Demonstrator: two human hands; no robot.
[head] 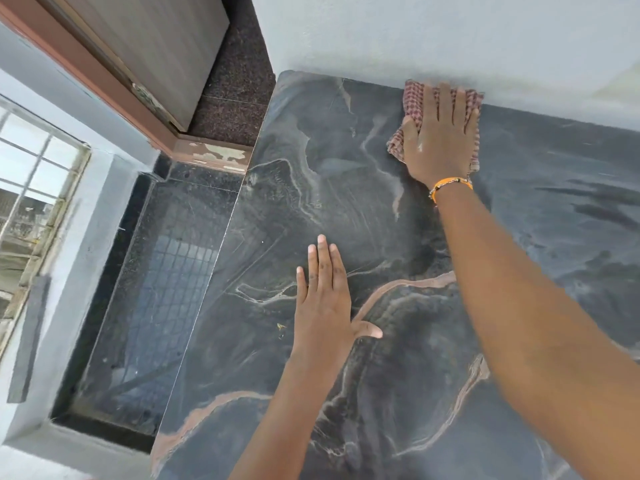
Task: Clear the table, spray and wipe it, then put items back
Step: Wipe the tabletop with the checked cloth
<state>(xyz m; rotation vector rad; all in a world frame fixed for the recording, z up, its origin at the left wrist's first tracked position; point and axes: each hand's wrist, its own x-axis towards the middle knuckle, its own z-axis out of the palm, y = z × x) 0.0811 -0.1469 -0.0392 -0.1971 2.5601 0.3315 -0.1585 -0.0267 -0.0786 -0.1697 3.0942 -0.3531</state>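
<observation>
Here the cloth (412, 98) lies flat under the right hand's fingers (446, 98).

My right hand (441, 140) presses a checked cloth (415, 95) flat on the dark veined desk (346, 202), at the wall. My left hand (323, 299) rests flat, fingers straight, nearer me.

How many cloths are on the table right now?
1: the checked cloth lies at the table's far edge by the wall, under the flat right hand. The table's right side runs out of view.
</observation>
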